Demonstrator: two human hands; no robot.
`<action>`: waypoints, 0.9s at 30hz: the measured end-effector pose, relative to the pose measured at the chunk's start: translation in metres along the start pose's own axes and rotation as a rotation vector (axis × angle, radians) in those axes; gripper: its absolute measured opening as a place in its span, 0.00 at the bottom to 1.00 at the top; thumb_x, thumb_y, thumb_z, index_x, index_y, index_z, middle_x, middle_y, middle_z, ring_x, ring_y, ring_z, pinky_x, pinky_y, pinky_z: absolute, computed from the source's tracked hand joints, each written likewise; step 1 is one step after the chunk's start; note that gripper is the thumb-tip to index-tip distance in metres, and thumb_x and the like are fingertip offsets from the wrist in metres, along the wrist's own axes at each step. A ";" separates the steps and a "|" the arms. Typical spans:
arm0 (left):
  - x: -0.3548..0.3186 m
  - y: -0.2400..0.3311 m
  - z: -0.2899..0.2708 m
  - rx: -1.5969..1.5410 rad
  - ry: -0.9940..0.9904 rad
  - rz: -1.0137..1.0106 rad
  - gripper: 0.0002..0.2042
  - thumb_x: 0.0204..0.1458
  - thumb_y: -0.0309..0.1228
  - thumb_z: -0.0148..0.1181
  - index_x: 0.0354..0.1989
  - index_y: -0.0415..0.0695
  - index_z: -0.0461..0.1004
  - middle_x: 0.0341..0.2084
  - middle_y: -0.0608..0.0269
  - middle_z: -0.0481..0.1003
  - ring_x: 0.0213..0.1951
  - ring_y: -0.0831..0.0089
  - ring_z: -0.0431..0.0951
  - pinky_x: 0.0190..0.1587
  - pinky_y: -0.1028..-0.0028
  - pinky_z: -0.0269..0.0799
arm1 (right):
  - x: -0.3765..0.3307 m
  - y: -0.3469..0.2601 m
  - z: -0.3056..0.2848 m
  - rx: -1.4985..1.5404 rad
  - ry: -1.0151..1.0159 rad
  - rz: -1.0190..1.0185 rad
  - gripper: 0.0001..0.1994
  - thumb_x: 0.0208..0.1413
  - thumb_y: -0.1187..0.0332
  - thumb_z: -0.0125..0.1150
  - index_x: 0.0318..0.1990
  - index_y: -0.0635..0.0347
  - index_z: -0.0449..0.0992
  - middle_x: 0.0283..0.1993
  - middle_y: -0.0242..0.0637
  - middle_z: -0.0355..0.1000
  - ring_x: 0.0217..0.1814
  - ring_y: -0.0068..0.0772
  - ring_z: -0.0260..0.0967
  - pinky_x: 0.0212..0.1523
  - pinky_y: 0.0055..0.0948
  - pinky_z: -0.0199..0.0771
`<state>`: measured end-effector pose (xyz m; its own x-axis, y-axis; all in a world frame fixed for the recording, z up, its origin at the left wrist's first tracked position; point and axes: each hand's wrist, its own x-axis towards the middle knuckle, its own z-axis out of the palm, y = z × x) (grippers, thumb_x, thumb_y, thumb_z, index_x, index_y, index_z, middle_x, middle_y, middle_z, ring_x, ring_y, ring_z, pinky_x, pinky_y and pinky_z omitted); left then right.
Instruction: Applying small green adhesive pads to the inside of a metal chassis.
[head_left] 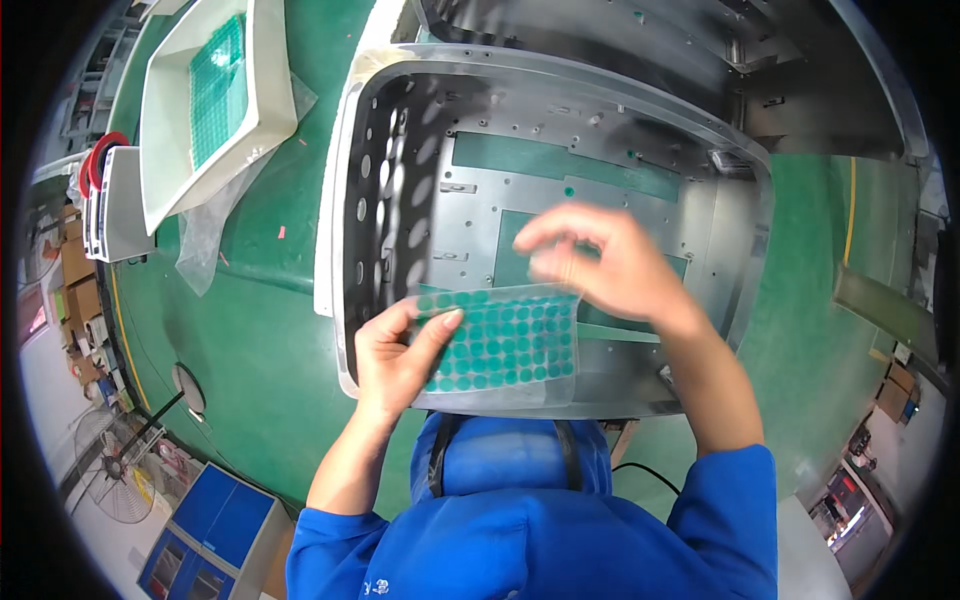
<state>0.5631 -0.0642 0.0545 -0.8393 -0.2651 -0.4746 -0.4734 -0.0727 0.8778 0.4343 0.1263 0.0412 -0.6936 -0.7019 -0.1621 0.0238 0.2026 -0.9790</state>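
Note:
My left hand [392, 357] pinches the left edge of a clear sheet of round green stickers [505, 340], thumb on top. The stickers sit in rows, and the sheet lies over the near side of an open metal housing [345, 330]. Just above the sheet's upper right corner is my right hand [607, 262], its fingers bent and smeared by motion. Whether anything is between its fingertips cannot be made out. A single green dot [569, 191] shows on the housing's bottom panel, which has rectangular cutouts and small holes. Larger round holes run along its left wall.
Beyond the housing stands another metal housing [600, 25]. At the upper left, a white bin [270, 75] contains green sheets [218, 95], with clear plastic film [205, 245] under it. A standing fan [115, 465] and a blue cabinet [225, 515] are at the lower left.

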 end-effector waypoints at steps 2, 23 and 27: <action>-0.003 0.003 0.002 0.041 -0.077 0.041 0.04 0.45 0.24 0.59 0.30 0.39 0.74 0.16 0.74 0.68 0.17 0.90 0.62 0.18 0.88 0.54 | -0.015 -0.025 0.018 -0.046 -0.035 -0.021 0.07 0.43 0.74 0.60 0.32 0.60 0.74 0.33 0.32 0.71 0.35 0.24 0.66 0.36 0.21 0.64; 0.003 -0.011 0.027 0.049 -0.099 -0.104 0.06 0.46 0.27 0.59 0.28 0.37 0.74 0.14 0.75 0.68 0.16 0.90 0.61 0.17 0.87 0.53 | -0.046 0.040 0.014 0.027 0.444 0.149 0.02 0.49 0.76 0.49 0.28 0.64 0.67 0.28 0.30 0.67 0.31 0.17 0.61 0.34 0.19 0.63; 0.003 -0.004 0.019 0.052 -0.048 -0.109 0.06 0.46 0.27 0.59 0.28 0.36 0.73 0.18 0.72 0.70 0.20 0.89 0.64 0.21 0.87 0.57 | -0.031 0.110 -0.016 -0.289 0.442 0.208 0.02 0.46 0.75 0.52 0.27 0.63 0.68 0.25 0.32 0.65 0.26 0.22 0.60 0.31 0.22 0.62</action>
<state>0.5576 -0.0460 0.0483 -0.7935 -0.2123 -0.5703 -0.5743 -0.0486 0.8172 0.4466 0.1813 -0.0597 -0.9324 -0.2869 -0.2198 0.0372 0.5288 -0.8479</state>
